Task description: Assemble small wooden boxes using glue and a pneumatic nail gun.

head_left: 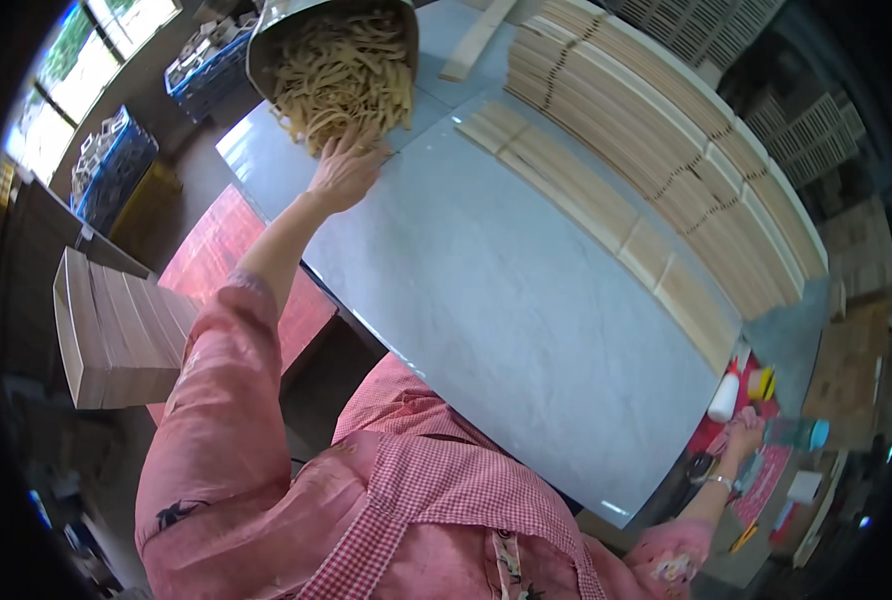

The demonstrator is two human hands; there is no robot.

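My left hand (351, 168) lies on the front of a heap of tan, ribbon-like strips (341, 75), its fingers stretched out and apart. The strips spill from a wide-mouthed container (257, 60) tipped on its side at the far left of the grey tabletop (486, 290). Off the table's right end, my right hand (734, 446) is closed around what looks like a crumpled pink cloth (742, 431); its fingers are small and partly hidden. Right beside it lies a clear bottle with a blue cap (796, 433). A white bottle (724, 398) and a yellow roll (761, 383) are close by.
A long row of stacked pale wooden slats (646, 130) fills the table's far side. Flat wooden pieces (591, 220) lie before it, and one slat (478, 40) lies apart. Left are a red board (221, 250), stacked wooden pieces (126, 330) and blue crates (116, 165).
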